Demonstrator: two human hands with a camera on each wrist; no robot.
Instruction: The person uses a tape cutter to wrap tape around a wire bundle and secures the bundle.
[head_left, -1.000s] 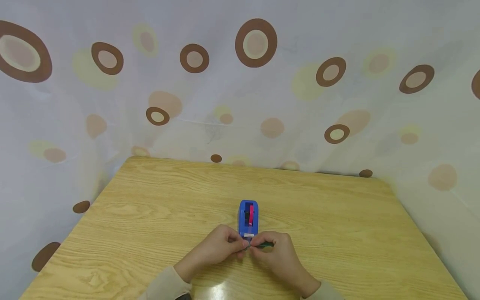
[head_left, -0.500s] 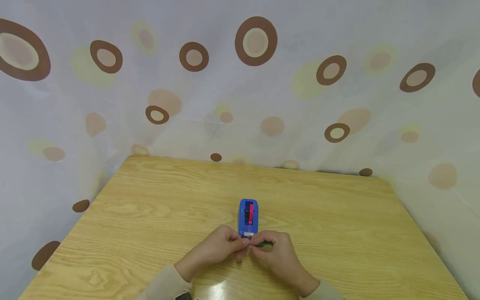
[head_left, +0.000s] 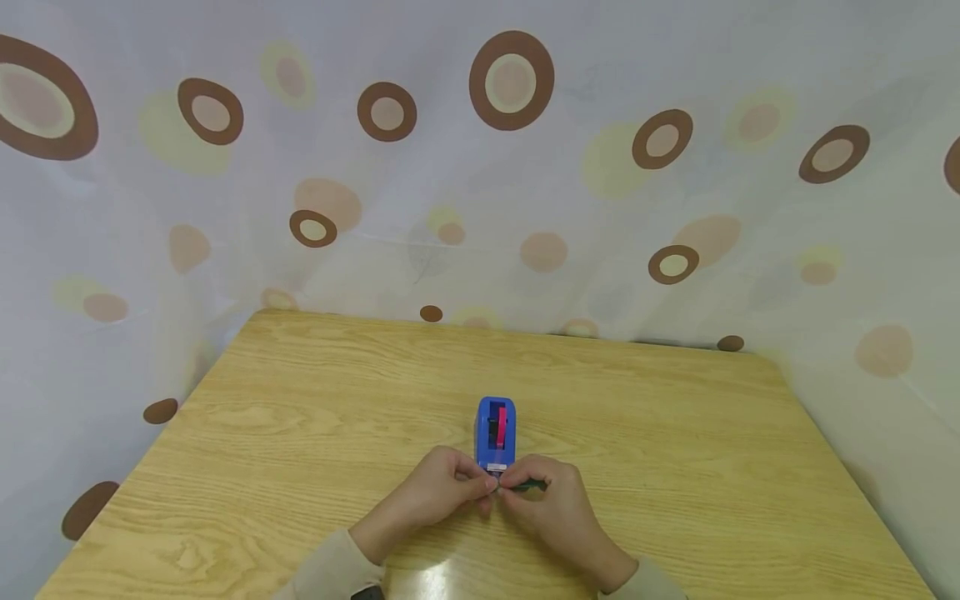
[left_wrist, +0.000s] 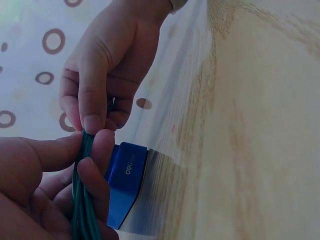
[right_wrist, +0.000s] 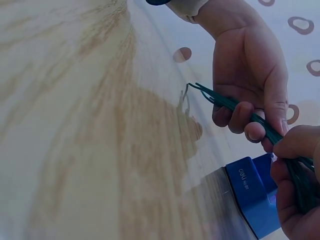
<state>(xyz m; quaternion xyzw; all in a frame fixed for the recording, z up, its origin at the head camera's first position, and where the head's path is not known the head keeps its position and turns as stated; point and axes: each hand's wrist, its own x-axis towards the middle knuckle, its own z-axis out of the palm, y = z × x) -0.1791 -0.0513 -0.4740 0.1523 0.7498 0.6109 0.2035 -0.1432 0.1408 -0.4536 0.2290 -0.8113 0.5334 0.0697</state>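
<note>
A bundle of thin green cord (right_wrist: pixel 227 101) runs between both hands, its loose ends poking out past the left hand. My left hand (head_left: pixel 441 492) pinches the bundle between thumb and fingers, the strands lying along its curled fingers in the left wrist view. Fingertip to fingertip with it, my right hand (head_left: pixel 553 504) grips the looped part, seen in the right wrist view. Just beyond the fingertips stands a blue tape dispenser (head_left: pixel 486 454) with a tape roll on a pink core (head_left: pixel 502 427). The fingers partly hide the dispenser's near end.
The wood-grain table (head_left: pixel 330 383) spreads around the hands and dispenser. A pale curtain with brown circles (head_left: pixel 465 183) hangs along its back and sides.
Both hands keep their hold on the green cord. The right hand has shifted very slightly up in the head view. The dispenser stays in place.
</note>
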